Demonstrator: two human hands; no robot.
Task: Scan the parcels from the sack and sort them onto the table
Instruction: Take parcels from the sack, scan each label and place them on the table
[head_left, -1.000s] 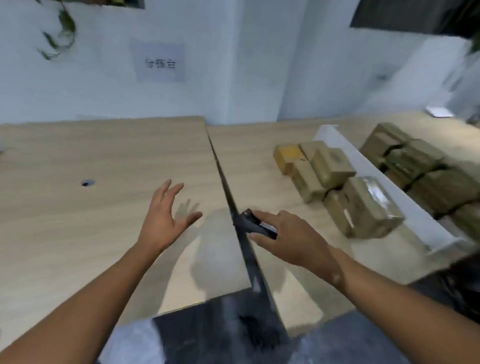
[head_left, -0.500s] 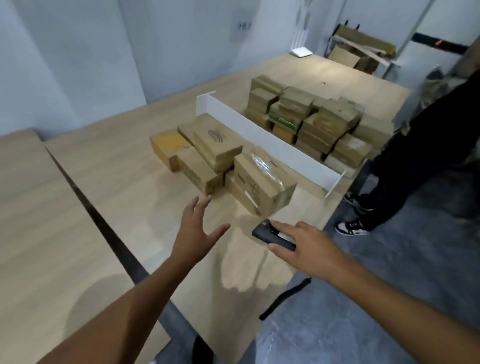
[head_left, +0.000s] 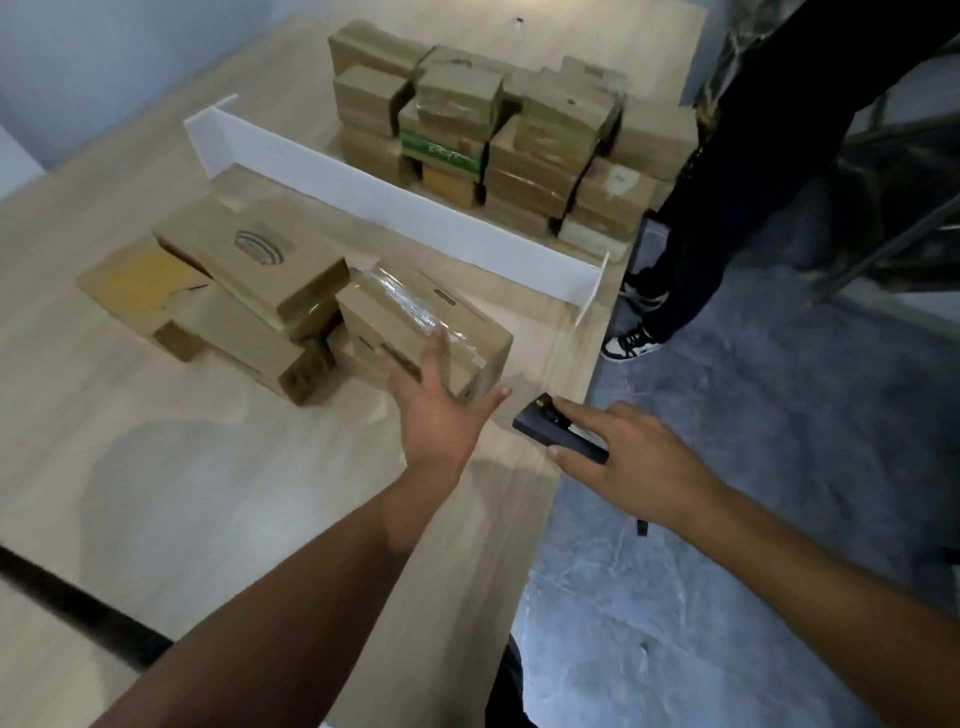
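Note:
Several brown cardboard parcels (head_left: 270, 270) lie in a low pile on the wooden table (head_left: 156, 467), left of a white divider board (head_left: 395, 208). The nearest parcel (head_left: 415, 322) has clear tape across its top. My left hand (head_left: 439, 410) is spread open with straight fingers in front of that parcel's near corner; contact is unclear. My right hand (head_left: 623, 457) holds a small black scanner (head_left: 556, 428) at the table's right edge, index finger along its top. A taller stack of parcels (head_left: 498, 135) stands beyond the divider.
A person in dark trousers and black-and-white shoes (head_left: 631, 343) stands on the grey floor (head_left: 727, 519) right of the table. A dark gap (head_left: 78, 608) separates this table from another at lower left. A metal frame (head_left: 883, 249) stands at far right.
My view has swung right and down, closer to the near parcel pile. My left hand has reached forward to the taped parcel. My right hand still holds the scanner.

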